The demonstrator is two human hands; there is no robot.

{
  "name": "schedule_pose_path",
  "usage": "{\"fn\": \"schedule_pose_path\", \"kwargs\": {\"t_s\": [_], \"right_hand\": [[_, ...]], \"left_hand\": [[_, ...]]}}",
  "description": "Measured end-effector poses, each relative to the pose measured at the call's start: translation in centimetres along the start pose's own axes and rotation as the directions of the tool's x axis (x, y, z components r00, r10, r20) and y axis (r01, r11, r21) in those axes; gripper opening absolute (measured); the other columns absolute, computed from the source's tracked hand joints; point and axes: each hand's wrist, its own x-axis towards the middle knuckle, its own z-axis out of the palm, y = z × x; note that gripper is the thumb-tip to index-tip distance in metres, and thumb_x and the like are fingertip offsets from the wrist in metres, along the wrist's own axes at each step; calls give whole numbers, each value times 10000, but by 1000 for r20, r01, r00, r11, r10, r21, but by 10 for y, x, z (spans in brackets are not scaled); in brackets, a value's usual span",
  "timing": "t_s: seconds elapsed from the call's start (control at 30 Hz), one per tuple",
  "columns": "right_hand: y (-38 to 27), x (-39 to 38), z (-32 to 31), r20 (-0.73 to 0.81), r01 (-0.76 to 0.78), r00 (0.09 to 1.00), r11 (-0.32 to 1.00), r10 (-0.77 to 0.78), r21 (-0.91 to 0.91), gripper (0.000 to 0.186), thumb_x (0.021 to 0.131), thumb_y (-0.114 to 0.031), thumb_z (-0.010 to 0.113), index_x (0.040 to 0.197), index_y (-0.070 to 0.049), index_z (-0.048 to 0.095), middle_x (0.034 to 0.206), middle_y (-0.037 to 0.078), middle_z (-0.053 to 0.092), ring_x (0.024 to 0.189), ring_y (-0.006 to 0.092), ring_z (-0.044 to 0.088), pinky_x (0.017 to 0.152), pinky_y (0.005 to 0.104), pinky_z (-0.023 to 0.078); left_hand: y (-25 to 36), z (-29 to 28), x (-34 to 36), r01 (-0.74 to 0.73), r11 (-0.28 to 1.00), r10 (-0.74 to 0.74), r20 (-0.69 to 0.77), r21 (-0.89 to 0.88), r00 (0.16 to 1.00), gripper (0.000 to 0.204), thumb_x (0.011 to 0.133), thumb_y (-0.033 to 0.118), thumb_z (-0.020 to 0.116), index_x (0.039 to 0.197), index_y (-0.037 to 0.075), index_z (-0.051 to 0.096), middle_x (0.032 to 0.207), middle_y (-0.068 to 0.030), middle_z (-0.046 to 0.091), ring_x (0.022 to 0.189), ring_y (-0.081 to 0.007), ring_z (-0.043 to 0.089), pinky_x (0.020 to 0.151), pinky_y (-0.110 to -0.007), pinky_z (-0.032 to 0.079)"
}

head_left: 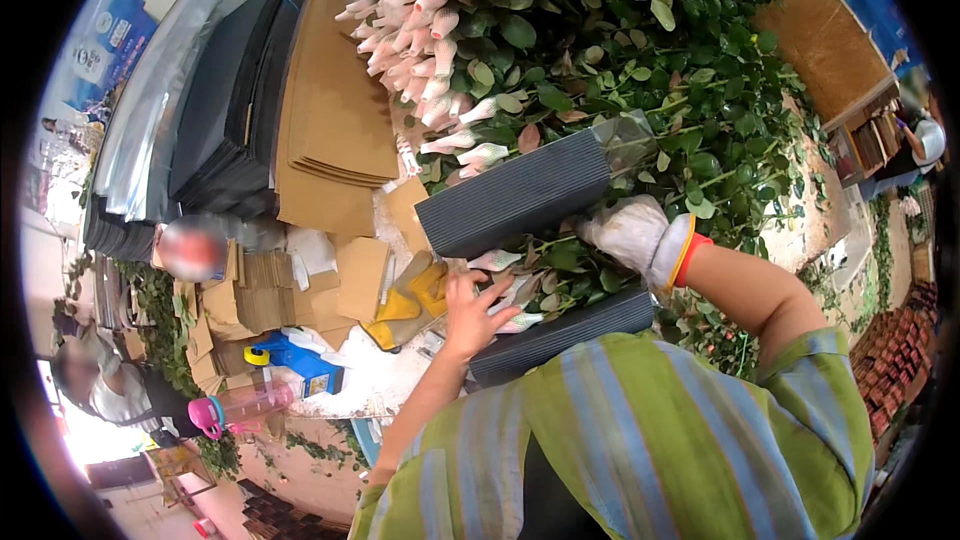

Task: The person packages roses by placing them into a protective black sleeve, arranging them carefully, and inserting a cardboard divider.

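Note:
My bare left hand (470,312) has its fingers spread beside white-netted rose buds (495,260), between two flaps of a dark corrugated wrap (515,195). My right hand (632,238), in a white work glove with a yellow and red cuff, is closed around leafy rose stems (575,270) at the other end of the wrap. Its fingertips are partly hidden. A clear plastic piece (627,143) sticks out from the far flap. The near flap (565,335) lies against my striped green clothing. A yellow and grey glove (408,302) rests just left of my left hand.
A big heap of netted roses (610,50) fills the far side. Dark sheets (225,105) and brown cardboard (340,110) are stacked at left. Nearer are a blue tape dispenser (295,362) and a pink-lidded bottle (240,410). Other people stand at both edges.

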Motion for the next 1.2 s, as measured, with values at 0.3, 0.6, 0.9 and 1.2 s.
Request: {"fn": "schedule_pose_path", "kwargs": {"t_s": [0.3,0.6,0.9,1.2], "right_hand": [[11,-29,-21,-113,-91,987,972,118,218,405,795,-101,595,1199,-107,585,833,166,659,732,354,666,619,449,539],[45,-66,2,-45,-373,885,764,464,527,254,927,-274,568,1021,-56,657,837,201,682,813,400,666,730,470,543],[65,-5,32,-29,-446,894,894,447,48,128,779,-113,597,869,-53,665,803,150,701,760,305,708,639,406,576],[145,-92,-75,-545,-608,310,603,779,516,432,826,20,524,1187,-173,661,1136,140,685,994,309,674,863,387,546]], "left_hand": [[-3,-9,11,-88,995,87,21,49,996,507,592,373,873,1041,185,731,1279,-17,586,1209,-359,458,1063,-566,289],[-15,-13,32,-186,978,201,185,-96,962,475,599,306,887,1013,134,728,1188,-127,568,1113,-353,539,929,-468,464],[-20,-6,29,-156,986,165,226,-60,960,519,622,299,865,1086,122,713,1315,-200,516,1169,-407,514,1007,-490,431],[-21,-1,25,-127,989,139,186,-71,973,493,623,314,859,1061,128,731,1300,-190,547,1191,-389,505,1042,-499,388]]}}
